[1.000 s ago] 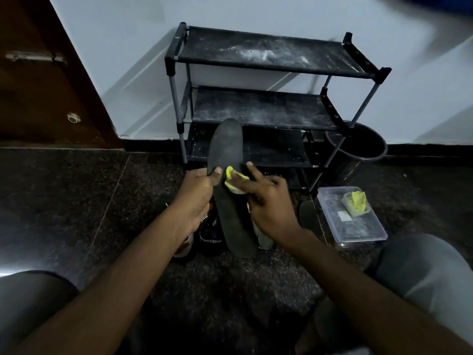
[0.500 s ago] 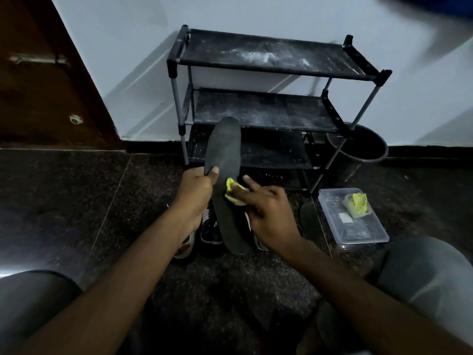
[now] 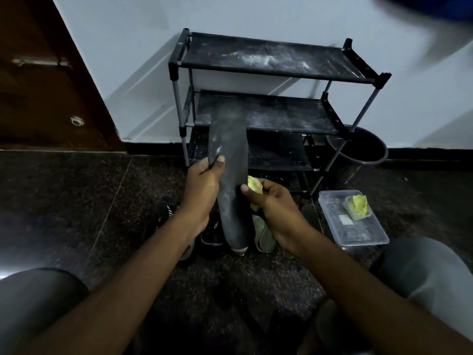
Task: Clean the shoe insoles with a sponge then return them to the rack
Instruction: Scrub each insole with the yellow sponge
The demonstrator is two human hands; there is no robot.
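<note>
We see the left hand (image 3: 202, 185) pinching the dark insole (image 3: 230, 155) at its left edge, thumb on its face; the right hand (image 3: 275, 204) has its fingers (image 3: 247, 192) curled round the yellow sponge (image 3: 254, 185), touching the insole's right edge; the insole is upright, just in front of the rack (image 3: 268, 73); shoes (image 3: 211, 237) lie before the rack.

Nothing can be read for certain. White lettering (image 3: 211, 243) is seen on the black shoe (image 3: 213, 233) just below the left hand (image 3: 202, 185) gripping the insole (image 3: 230, 149), but it is too blurred. A pale label (image 3: 345, 220), right of that grip in the clear box (image 3: 364, 235), is illegible too.
</note>
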